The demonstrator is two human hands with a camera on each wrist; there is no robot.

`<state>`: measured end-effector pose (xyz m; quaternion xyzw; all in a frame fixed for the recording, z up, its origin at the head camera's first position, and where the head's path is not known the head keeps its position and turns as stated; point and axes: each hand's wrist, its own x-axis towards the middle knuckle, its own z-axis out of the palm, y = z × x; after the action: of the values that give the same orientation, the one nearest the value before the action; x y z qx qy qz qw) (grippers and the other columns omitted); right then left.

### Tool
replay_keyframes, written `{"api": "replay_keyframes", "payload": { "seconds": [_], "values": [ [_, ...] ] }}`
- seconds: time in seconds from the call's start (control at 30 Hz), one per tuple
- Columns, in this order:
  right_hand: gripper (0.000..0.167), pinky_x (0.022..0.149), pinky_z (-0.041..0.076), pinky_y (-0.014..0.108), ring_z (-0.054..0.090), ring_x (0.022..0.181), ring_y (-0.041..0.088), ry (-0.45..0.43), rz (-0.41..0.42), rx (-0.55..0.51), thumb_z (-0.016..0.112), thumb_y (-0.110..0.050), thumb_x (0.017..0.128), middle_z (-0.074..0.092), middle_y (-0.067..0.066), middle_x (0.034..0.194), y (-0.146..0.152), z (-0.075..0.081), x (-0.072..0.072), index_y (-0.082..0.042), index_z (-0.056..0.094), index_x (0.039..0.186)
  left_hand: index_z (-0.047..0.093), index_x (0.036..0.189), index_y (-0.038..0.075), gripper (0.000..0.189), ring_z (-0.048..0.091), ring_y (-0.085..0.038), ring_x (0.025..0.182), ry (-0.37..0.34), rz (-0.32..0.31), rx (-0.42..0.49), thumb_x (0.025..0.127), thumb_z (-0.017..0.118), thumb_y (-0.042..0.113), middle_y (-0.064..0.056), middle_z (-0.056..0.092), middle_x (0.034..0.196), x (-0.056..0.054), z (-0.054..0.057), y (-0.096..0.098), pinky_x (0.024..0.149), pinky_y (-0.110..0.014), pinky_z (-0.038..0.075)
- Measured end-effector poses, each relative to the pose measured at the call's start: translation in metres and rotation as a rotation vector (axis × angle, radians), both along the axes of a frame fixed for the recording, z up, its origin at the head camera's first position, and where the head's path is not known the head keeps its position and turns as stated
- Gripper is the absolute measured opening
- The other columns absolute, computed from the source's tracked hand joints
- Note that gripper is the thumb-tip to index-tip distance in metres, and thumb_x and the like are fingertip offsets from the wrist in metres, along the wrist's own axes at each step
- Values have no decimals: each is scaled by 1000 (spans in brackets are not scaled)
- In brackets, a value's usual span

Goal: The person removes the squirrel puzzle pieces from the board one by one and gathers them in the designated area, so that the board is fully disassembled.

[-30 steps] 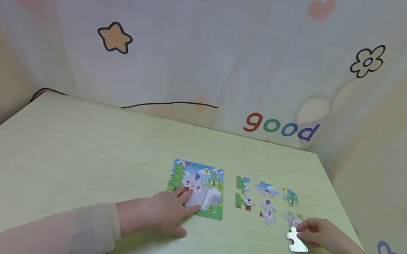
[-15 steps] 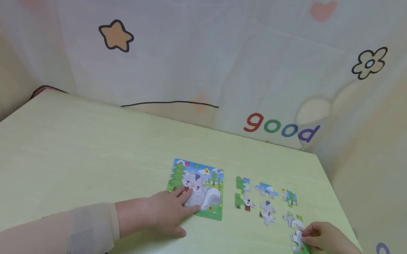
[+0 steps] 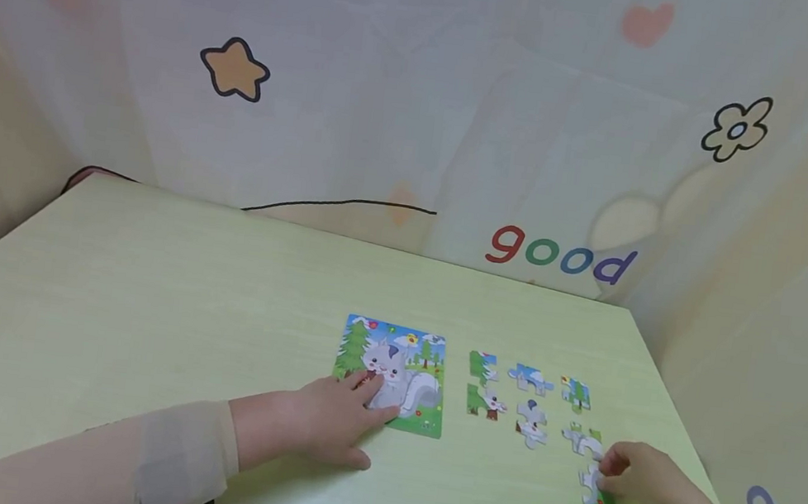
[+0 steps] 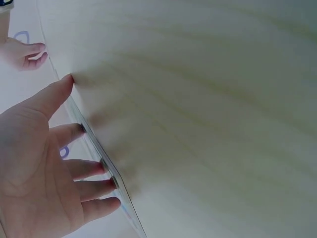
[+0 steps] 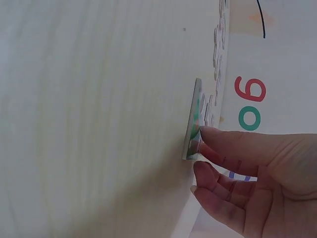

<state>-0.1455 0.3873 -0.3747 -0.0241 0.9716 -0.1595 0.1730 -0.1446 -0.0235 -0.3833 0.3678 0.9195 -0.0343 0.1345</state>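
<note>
My left hand (image 3: 330,422) lies with spread fingers on the lower left of a square picture board (image 3: 423,379) showing a grey squirrel among trees. In the left wrist view, the fingertips (image 4: 109,186) meet the board's edge. At the right side, my right hand (image 3: 647,479) pinches a puzzle piece (image 3: 593,498) by its right edge, picture side up, with green grass along its bottom. The right wrist view shows this puzzle piece (image 5: 194,121) slightly tilted against the table, the thumb on its face. Just above it lies a squirrel-tail puzzle piece (image 3: 580,440).
Several other puzzle pieces lie in two rows between board and right hand, among them a tree piece (image 3: 484,367), a sky piece (image 3: 530,378) and a squirrel-face piece (image 3: 531,424). A printed curtain (image 3: 360,114) rises behind the table (image 3: 182,293).
The piece in my right hand has turned from its silvery side to its picture side and moved slightly right and down below the tail piece. My left hand stays put.
</note>
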Motion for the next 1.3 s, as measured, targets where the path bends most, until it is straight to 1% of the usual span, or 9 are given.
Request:
{"api": "replay_keyframes", "payload": {
  "seconds": [0.07, 0.17, 0.3, 0.43, 0.6, 0.7, 0.9, 1.1, 1.3],
  "values": [
    [15, 66, 40, 34, 50, 74, 17, 13, -4, -45, 70, -16, 82, 55, 0, 80, -4, 2, -1, -6, 59, 84, 35, 145, 28, 65, 25, -32, 136, -3, -8, 5, 88, 54, 51, -15, 26, 150, -3, 0, -1, 102, -47, 33],
    [18, 65, 46, 33, 54, 76, 17, 31, -10, -175, 66, -18, 87, 56, 3, 87, -15, 4, -2, -2, 60, 92, 36, 144, 28, 63, 24, -32, 137, -18, -10, 36, 89, 55, 48, -15, 24, 151, -7, 0, -7, 102, -48, 32],
    [25, 67, 50, 32, 58, 78, 19, 30, 17, -345, 61, -19, 90, 57, 8, 95, -32, 4, -7, 3, 59, 102, 39, 142, 26, 60, 26, -30, 136, -26, -5, 83, 88, 57, 46, -13, 28, 149, -12, 0, -20, 102, -48, 32],
    [28, 71, 50, 34, 60, 81, 21, 18, 32, -425, 60, -19, 91, 57, 12, 103, -50, 2, -12, 3, 58, 107, 42, 141, 23, 60, 30, -28, 134, 6, 5, 75, 88, 60, 46, -11, 34, 145, -16, 1, -34, 100, -46, 35],
    [26, 72, 51, 36, 62, 82, 21, 16, 97, -491, 60, -20, 91, 59, 11, 102, -78, -2, -23, 1, 59, 106, 36, 145, 25, 65, 28, -27, 136, 0, 45, 32, 88, 58, 47, -11, 31, 148, -15, -2, -47, 101, -45, 34],
    [23, 69, 51, 35, 62, 82, 20, 9, 150, -506, 61, -20, 91, 60, 9, 98, -98, -5, -31, -1, 60, 104, 34, 146, 24, 65, 27, -25, 136, -19, 57, 28, 89, 57, 45, -12, 29, 149, -14, -4, -51, 100, -46, 34],
    [21, 73, 49, 31, 59, 84, 17, -7, 219, -503, 61, -18, 91, 61, 4, 98, -147, -10, -41, -3, 63, 104, 40, 143, 18, 64, 32, -24, 134, -50, 57, 53, 88, 60, 42, -14, 30, 148, -10, 0, -52, 100, -47, 35],
    [20, 75, 48, 30, 56, 89, 16, 28, 281, -393, 61, -15, 91, 63, 1, 101, -192, -11, -46, -7, 65, 108, 44, 141, 22, 60, 32, -22, 134, -86, 51, 40, 87, 61, 42, -14, 29, 149, -11, 3, -52, 100, -46, 35],
    [28, 77, 45, 32, 52, 86, 15, 61, 375, -299, 64, -14, 88, 59, 0, 98, -215, -9, -49, -8, 64, 116, 42, 141, 27, 55, 34, -21, 133, -60, 29, 17, 90, 59, 38, -11, 29, 150, -13, 8, -53, 99, -49, 35]
  ]
}}
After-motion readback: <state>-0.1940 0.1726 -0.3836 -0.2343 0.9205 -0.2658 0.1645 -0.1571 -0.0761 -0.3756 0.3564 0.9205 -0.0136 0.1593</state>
